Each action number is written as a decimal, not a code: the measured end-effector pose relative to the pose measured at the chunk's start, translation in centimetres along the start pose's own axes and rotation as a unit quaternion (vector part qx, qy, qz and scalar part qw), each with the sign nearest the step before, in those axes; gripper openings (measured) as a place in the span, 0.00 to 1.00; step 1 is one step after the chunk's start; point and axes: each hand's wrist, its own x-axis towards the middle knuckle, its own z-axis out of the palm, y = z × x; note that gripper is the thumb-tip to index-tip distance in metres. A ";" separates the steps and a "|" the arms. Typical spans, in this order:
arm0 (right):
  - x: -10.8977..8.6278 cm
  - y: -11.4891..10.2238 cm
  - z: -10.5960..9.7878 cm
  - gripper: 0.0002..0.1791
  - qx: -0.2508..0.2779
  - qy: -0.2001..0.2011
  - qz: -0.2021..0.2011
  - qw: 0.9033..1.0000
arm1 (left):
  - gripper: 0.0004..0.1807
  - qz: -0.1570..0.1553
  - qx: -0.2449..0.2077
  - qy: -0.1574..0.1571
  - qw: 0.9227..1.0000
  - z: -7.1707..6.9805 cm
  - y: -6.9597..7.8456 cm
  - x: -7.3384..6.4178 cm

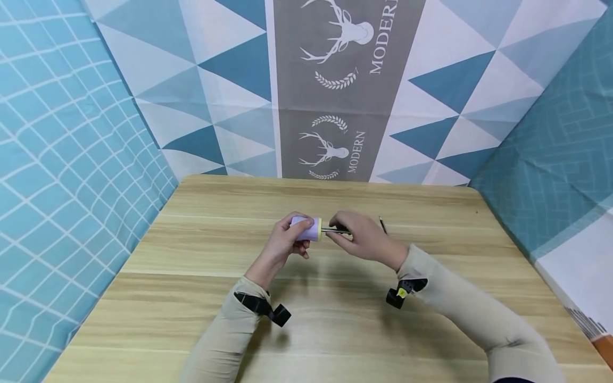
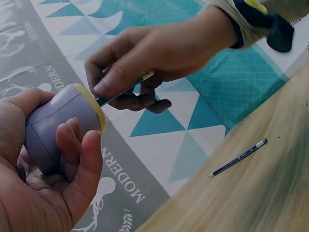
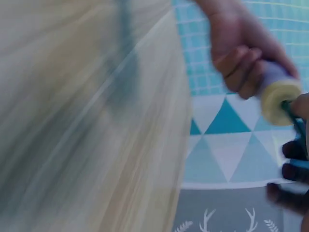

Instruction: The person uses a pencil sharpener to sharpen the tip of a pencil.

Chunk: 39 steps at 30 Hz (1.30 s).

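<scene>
My left hand (image 1: 282,242) grips a purple, barrel-shaped pencil sharpener (image 1: 305,229) with a yellow end, held above the table. Between the thumb and fingers of my right hand (image 1: 366,238) is a dark pencil (image 1: 330,230). Its front end sits in the hole of the sharpener's yellow face, as the right wrist view shows on the sharpener (image 3: 275,104). In the left wrist view the pencil's back end (image 2: 147,75) shows past the right thumb. The pencil's tip is hidden inside the sharpener.
A second dark pencil (image 2: 240,157) lies on the wooden table (image 1: 230,314), just beyond my right hand. Patterned cloth (image 1: 330,96) hangs behind the table and along both sides. Each wrist wears a black strap with a small camera (image 1: 280,315).
</scene>
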 end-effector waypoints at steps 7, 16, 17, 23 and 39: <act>0.0 1.7 1.5 0.17 -0.253 0.078 -0.250 0.931 | 0.04 -0.010 0.003 -0.005 1.000 0.0 -0.1 0.0; 0.0 1.9 2.0 0.19 -0.280 0.107 -0.265 0.916 | 0.04 -0.018 -0.007 0.005 1.000 0.4 -0.4 0.1; -0.1 1.8 2.1 0.19 -0.250 0.102 -0.246 0.931 | 0.04 -0.018 -0.008 0.007 1.000 0.5 -0.5 0.1; -0.2 0.6 1.6 0.13 0.042 -0.008 -0.003 0.999 | 0.03 -0.015 -0.006 0.017 1.000 0.4 -0.7 0.3; 1.0 0.4 -1.2 0.13 0.515 -0.222 0.390 0.730 | 0.05 -0.015 0.009 -0.006 1.000 0.4 -0.7 0.3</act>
